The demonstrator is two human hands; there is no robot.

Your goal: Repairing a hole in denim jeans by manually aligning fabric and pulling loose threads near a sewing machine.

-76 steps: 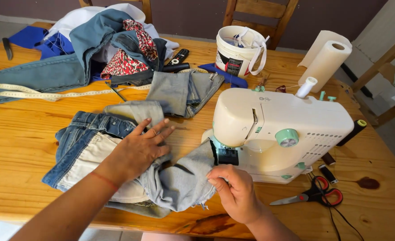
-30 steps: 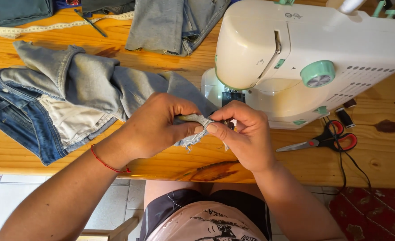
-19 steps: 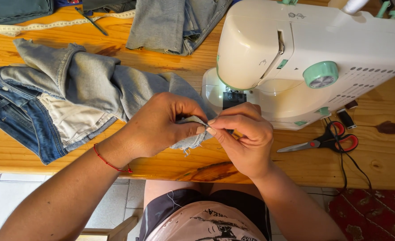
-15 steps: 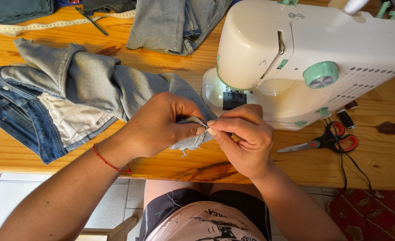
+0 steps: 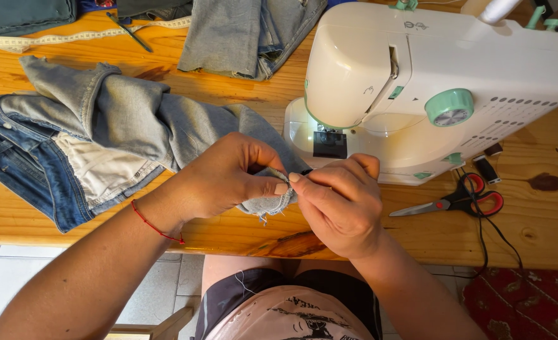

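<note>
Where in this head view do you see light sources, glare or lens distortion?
Head view: the sewing machine lamp glows over its needle area; soft daylight, sheen on the wooden table; table edge bows slightly; left hand, right hand and denim edge sharp.

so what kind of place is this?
Likely a home sewing spot: a white sewing machine on a wooden table, denim pieces spread about, red-handled scissors, tiled floor below.

Frayed, matt grey-blue denim cloth (image 5: pixel 134 119) lies on the glossy varnished wooden table (image 5: pixel 430 233); the cream sewing machine (image 5: pixel 430 82) is smooth plastic.
</note>
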